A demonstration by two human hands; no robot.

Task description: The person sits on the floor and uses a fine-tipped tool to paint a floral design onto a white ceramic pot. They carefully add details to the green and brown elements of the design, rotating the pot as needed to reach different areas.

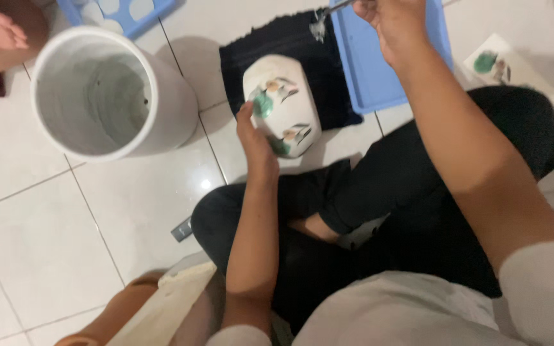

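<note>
White tiled floor point(46, 256) w/ white bucket point(161, 96), dark cloth point(335, 70) (blue tray point(367, 70) beside).

Left hand point(254, 138) grips the rim of a white bowl point(283, 102) with green and orange floral print, lying tilted on a black cloth point(328, 70) on the tiled floor point(46, 243). Right hand point(395, 22) holds a metal utensil point(325, 16) above a blue tray point(367, 70). White cylindrical bucket point(97, 96) stands left of the cloth, apart from it.
</note>
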